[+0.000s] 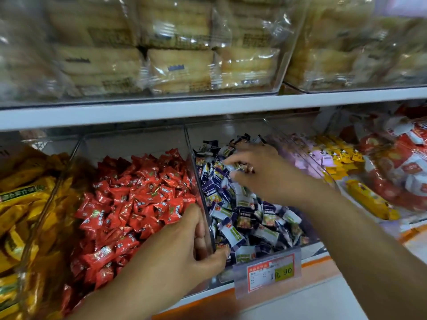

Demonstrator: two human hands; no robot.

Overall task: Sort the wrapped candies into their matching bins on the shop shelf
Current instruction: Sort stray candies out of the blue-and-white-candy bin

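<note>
Left hand (184, 245) nearest: grip clamped on front edge of clear divider (199, 181), thumb on its right side. Right hand (261, 174) right of divider, grip pinching wrapped candies (240, 167) above blue-white candy bin (265, 249). Red candy bin (55, 185) left of divider. Advice: check wrapper colour, release low, hold divider steady.

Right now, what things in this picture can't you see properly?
All in the head view:
- Blur hides how many candies the right hand pinches.
- The left hand grips the clear wall; its own back hides the palm.
- The price tag has small print too blurry to read.
- The yellow packets are cut off by the left edge.
</note>
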